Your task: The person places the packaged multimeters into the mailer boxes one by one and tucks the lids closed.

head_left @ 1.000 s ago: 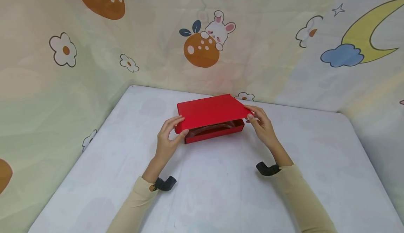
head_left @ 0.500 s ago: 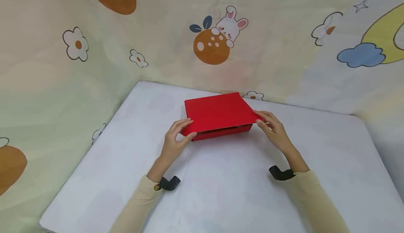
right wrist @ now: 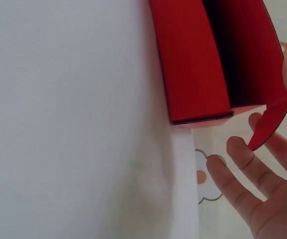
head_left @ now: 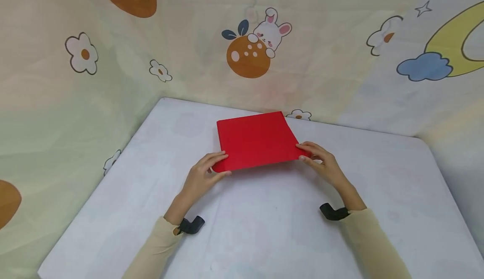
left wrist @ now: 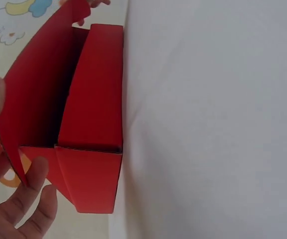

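A red cardboard box (left wrist: 94,94) stands on the table with its hinged lid (head_left: 257,140) tilted down over it. A dark gap still shows between lid and front wall in both wrist views. My left hand (head_left: 202,178) holds the lid's front left corner, thumb on the near edge and fingers at the side flap. At the front right corner, my right hand (head_left: 327,165) holds the lid in the same way, with its lower fingers (right wrist: 240,186) spread beside the side flap. From the head view the lid hides the box's front wall and inside.
The white-covered table (head_left: 257,228) reaches toward me and to both sides. Close behind the box hangs a printed cloth backdrop (head_left: 189,31) with flowers, a rabbit and a moon. A black wrist mount (head_left: 191,225) sits on the left wrist, another mount (head_left: 334,211) on the right.
Both hands have brought the lid's front edge down and toward me. The box's inside, with something clear and film-like in it, and then its front wall went out of sight in the head view.
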The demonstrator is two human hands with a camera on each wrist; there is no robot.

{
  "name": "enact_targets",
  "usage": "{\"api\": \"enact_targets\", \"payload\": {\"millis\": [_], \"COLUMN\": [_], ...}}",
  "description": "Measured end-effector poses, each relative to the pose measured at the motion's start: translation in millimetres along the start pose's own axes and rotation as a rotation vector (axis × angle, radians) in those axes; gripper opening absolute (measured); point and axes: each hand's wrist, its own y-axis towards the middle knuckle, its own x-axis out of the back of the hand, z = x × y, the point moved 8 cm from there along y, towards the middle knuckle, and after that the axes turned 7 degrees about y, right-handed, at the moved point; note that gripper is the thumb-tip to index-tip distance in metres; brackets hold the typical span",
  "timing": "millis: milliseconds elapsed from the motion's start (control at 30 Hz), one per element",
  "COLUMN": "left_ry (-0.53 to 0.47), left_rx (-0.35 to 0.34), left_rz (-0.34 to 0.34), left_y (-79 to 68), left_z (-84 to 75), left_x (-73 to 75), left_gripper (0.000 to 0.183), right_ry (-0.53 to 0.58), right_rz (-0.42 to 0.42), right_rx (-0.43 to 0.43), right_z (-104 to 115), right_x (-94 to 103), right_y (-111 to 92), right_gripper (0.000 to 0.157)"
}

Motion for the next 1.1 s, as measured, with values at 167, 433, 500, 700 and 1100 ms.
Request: {"api": "enact_targets", "payload": {"millis": [167,433,500,700,1100], "left_ry": [0.006,0.034,0.04,0.037,0.138], "left_rx": [-0.027,0.008,0.006,-0.007,-0.026], "left_rz": [0.023,0.052,0.056,0.056,0.064], "left_y": [-3.5,-7.7,-9.1,-10.7,-11.7], "left_z": [1.1,6.4,6.9,5.6,7.5], "left_x": [-3.1,-8.0,-9.8,-11.9,-16.7], "left_gripper": [0.053,0.054,0.054,0.054,0.055], "right_ry": [-0.009,0.054,0.078,0.11,0.199], "right_rz": [-0.002,-0.006,-0.005,-0.015,-0.024], "right_rx": [-0.008,-0.015,-0.012,-0.004,-0.023], "right_z": [-5.3,-17.1,-18.4,-21.6,-37.2], "right_x": [-2.5,-8.7,-9.8,-11.7,-16.4], "right_y": [-3.5,-5.9,-6.5,-8.6,-10.3], "right_gripper": [0.041,0.043,0.044,0.045,0.047]}}
